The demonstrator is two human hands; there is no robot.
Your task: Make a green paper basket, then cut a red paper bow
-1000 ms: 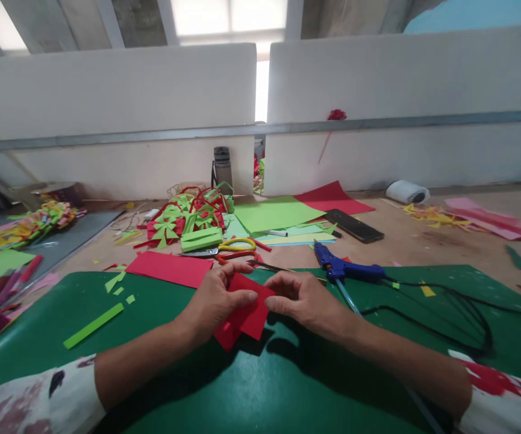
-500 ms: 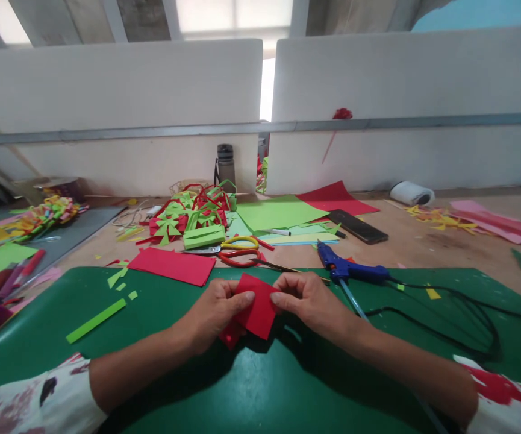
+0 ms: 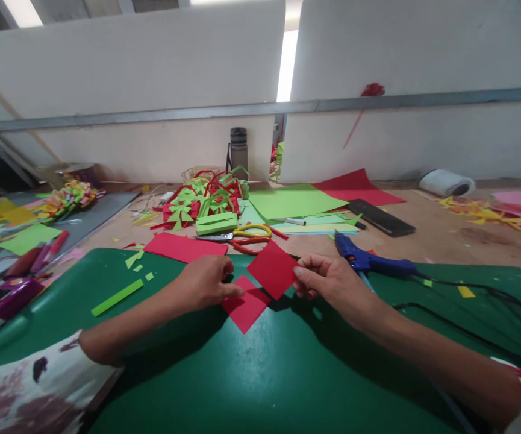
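My right hand (image 3: pixel 321 278) pinches the right corner of a red paper square (image 3: pixel 273 269), which is tilted like a diamond above the green mat. Just left of it, my left hand (image 3: pixel 208 283) has its thumb and fingers closed on the corner of a second red paper square (image 3: pixel 246 306). The first square overlaps the upper edge of the second. Behind my left hand lies a larger red paper strip (image 3: pixel 183 246). Scissors (image 3: pixel 251 240) with yellow and red handles rest behind the squares, partly covered by the right one.
A blue glue gun (image 3: pixel 371 260) with its black cord lies to the right. A phone (image 3: pixel 380 217), green paper sheets (image 3: pixel 294 202) and a pile of red and green paper pieces (image 3: pixel 206 202) sit farther back. A bottle (image 3: pixel 238 150) stands by the white partition.
The two red squares, stacked in my hands before, are now drawn apart, one in each hand. The view has shifted a little downward and left.
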